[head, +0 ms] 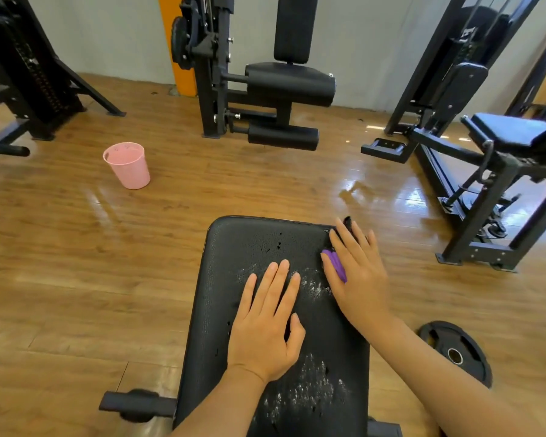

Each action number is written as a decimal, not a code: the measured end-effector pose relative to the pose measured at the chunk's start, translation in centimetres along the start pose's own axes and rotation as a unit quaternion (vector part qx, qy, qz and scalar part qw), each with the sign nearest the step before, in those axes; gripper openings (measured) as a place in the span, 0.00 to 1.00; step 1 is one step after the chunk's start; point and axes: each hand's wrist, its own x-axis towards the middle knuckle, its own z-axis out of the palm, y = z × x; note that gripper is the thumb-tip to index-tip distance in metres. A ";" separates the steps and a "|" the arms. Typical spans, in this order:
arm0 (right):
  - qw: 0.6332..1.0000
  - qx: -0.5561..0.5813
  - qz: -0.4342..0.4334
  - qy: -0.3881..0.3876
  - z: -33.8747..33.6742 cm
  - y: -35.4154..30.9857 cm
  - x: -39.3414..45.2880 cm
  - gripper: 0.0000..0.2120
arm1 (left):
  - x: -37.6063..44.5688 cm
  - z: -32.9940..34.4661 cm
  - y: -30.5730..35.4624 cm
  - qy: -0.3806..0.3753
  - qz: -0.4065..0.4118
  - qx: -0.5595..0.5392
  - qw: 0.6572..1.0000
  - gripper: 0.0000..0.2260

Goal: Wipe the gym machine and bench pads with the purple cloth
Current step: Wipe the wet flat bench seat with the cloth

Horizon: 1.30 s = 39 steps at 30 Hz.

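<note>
Purple cloth (336,266), bunched and mostly hidden, lying under the right hand (358,272) near the far right corner of the black bench pad (234,247); only a small fold shows beside the thumb. Right hand laid palm-down over the cloth, fingers straight and slightly spread, fingertips reaching the pad's far right edge; a small black object sits at that corner, partly covered by the fingers (what it is cannot be told). Left hand (267,323) flat on the middle of the surface, fingers extended and close together, thumb out to the side, holding nothing. Whitish foamy or wet speckles (312,287) between the two hands and a second patch nearer the camera, close to the left forearm. Pad surface pebbled, with several small tears near its far end.

Surroundings: glossy wooden floor (76,247). Pink plastic bucket (127,165) standing upright on the floor, well apart from the bench to the left. Leg machine (284,80) with black seat, backrest and roller pads straight ahead by the wall. Weight stack machine (29,67) at far left. Second black-framed machine with padded seat (514,134) at right. Black weight plate (457,351) lying flat on the floor just beside the bench, under the right forearm. Orange panel (174,42) on the grey wall behind the leg machine
</note>
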 end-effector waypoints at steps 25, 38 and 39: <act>0.997 -0.017 -0.070 -0.042 -1.0 1.7 -0.6 0.21 | 0.2 -0.1 0.1 0.013 0.001 0.008 1.000 0.26; 0.995 -0.038 0.090 -0.024 1.0 -0.9 4.4 0.26 | 0.2 -0.1 0.1 0.008 -0.001 0.013 1.000 0.27; 0.995 -0.042 0.086 -0.033 0.6 -1.2 3.2 0.27 | 0.2 -0.1 0.1 0.010 0.000 0.011 1.000 0.27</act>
